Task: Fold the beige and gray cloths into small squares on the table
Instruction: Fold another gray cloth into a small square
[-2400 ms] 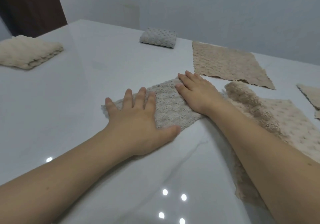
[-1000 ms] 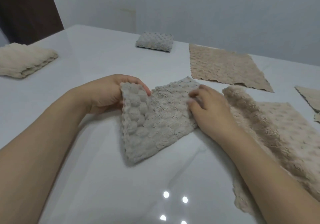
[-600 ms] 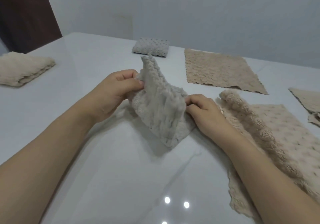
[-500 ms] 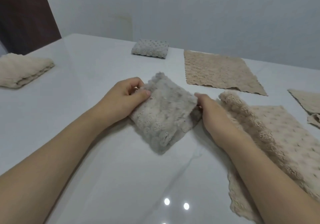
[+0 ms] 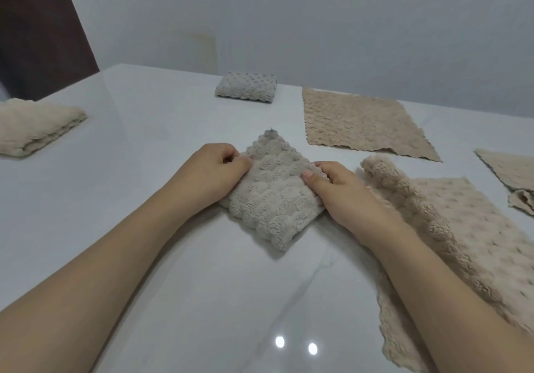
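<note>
Gripping one folded gray cloth (image 5: 274,196), left hand (image 5: 211,176), right hand (image 5: 344,196), three flat beige cloths.

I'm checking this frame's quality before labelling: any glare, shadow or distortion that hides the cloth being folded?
Head view: two small glare spots sit on the glossy table, well clear of the gray cloth; soft shadow only at its near corner; both hands are sharp; wide-angle stretch enlarges the near forearms.
</note>
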`<state>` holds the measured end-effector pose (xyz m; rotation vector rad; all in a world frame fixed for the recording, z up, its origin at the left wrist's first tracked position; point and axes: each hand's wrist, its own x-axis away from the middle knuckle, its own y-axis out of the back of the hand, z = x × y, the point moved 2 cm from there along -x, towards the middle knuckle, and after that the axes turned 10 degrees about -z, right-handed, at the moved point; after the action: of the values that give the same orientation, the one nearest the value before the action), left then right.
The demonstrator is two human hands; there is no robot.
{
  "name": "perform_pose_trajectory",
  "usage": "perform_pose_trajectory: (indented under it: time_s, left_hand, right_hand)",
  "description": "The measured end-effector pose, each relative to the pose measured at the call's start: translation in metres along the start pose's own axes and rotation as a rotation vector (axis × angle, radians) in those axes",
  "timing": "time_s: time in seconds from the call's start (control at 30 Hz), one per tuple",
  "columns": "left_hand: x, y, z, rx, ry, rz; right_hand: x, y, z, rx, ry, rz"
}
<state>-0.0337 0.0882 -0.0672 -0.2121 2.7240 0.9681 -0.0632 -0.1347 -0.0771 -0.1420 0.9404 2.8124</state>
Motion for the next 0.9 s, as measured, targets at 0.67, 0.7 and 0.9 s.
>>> perform_pose_trajectory:
  time_s: [0.67,0.7,0.9]
  left_hand:
    - [0.029,0.004,-0.024,0.383,0.044,0.365]
    - [0.030,0.004,-0.025,0.421,0.019,0.384]
    - [0.029,0.009,-0.024,0.499,-0.145,0.330]
  right_hand:
    - [0.002,0.036,0.017,-0.099,-0.103,0.313]
    - [0.003,0.038,0.017,-0.168,-0.139,0.351]
    - [0.008,0.039,0.016,-0.234,-0.150,0.417]
